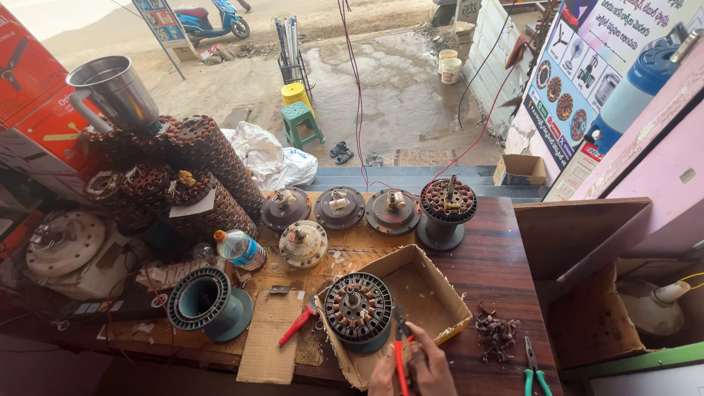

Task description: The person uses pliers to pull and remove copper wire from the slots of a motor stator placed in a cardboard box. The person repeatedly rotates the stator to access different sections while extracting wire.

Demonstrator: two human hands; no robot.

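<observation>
Stator (358, 306) sits upright in the shallow cardboard box (429, 290), near the 6 o'clock edge of the worktop (499, 257). Copper windings are in its slots all round the ring as far as I can see; no bare slot is clearly visible from here.

Progress, judged from layout:
- Pile of cut copper wire scraps (497, 334) on the worktop at 3 o'clock of the box, well apart from the stator. Looks like stripping output, so some cutting is done.
- This stator looks largely unstripped, so most of the work on it is left.
- Second wound stator on a stand (447, 209) at 1 o'clock, untouched. Three motor covers (339, 207) in a row at 12 o'clock, a fourth cream one (303, 243) just below them.

Hands:
- Right hand (433, 367): at the bottom frame edge, fingers curled shut around the red-handled pliers (400, 345). Pliers point up toward 12, nose at the stator's rim at its 4 o'clock. Cannot tell if the nose is biting a wire.
- Left hand (381, 380): only partly in frame, just beside the right, at the lower end of the plier handles. Cannot tell whether its grip is closed on them or just resting.

Spare tools: red-handled cutter (297, 325) lying at 9 o'clock of the stator on loose cardboard, green-handled pliers (535, 370) at 4 o'clock near the worktop edge. Neither touched. Grey empty spool (207, 302) and a plastic bottle (240, 249) further toward 9–10 o'clock.
</observation>
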